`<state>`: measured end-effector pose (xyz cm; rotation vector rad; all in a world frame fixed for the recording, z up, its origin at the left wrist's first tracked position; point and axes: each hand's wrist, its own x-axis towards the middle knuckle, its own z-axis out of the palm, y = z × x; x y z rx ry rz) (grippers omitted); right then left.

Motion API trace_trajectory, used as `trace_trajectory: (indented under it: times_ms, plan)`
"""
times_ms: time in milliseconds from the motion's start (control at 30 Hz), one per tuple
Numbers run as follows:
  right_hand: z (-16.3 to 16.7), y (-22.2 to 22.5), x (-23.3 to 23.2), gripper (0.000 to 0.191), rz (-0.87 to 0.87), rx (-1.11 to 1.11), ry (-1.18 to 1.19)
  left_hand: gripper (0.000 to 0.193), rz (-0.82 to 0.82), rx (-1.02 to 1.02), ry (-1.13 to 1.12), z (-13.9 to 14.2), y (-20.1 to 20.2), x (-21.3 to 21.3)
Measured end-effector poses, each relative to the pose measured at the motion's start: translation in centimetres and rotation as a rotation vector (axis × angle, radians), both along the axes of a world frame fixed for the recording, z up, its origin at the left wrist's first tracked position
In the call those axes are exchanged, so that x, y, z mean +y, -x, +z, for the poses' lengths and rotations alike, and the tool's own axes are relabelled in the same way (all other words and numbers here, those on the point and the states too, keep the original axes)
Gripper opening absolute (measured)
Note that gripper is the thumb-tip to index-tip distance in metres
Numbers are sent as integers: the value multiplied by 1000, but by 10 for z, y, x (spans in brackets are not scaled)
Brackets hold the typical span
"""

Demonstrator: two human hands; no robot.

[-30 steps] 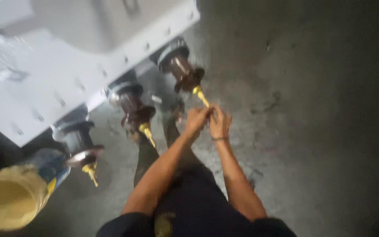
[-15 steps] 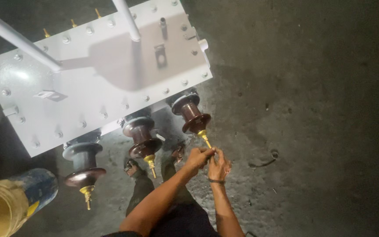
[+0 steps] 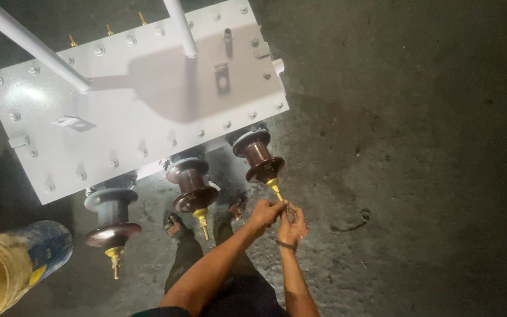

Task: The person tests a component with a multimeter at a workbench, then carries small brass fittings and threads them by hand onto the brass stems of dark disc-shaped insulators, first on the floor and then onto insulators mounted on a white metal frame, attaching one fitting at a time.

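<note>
Our left hand (image 3: 267, 212) and right hand (image 3: 293, 226) meet, fingers closed around the brass threaded stud (image 3: 275, 190) tipping the rightmost brown ribbed porcelain insulator (image 3: 257, 156) on the grey bolted metal tank (image 3: 136, 100).

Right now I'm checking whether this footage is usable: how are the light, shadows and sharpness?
Head view: light is uneven, with glare on the left of the grey tank lid and pipe shadows across it; the concrete floor is dim; the left hand and right hand at the brass stud are adequately sharp.
</note>
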<state>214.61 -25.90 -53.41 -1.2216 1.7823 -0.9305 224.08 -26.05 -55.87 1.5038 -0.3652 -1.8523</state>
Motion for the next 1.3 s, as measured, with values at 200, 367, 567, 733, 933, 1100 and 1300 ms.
trace_trajectory:
  times_ms: [200,367,567,733,933,1100,1300]
  plan:
    - [13,-17,-1,22,-102,-109,-34,48,-1,-64,8,18,-5,-5]
    - [13,-11,4,28,23,143,17,44,92,7,39,40,-9,-7]
    - [-1,9,14,19,14,140,64,33,36,-88,5,54,-5,2]
    - [-5,19,18,25,148,-139,80,25,126,-42,-13,61,-1,5]
    - [-3,19,22,19,116,-85,67,28,137,-91,65,63,-2,6]
    - [-3,12,18,27,121,-35,110,39,242,-22,-40,60,-2,12]
    - [-10,9,6,42,-15,-206,-379,40,295,33,-68,54,-14,26]
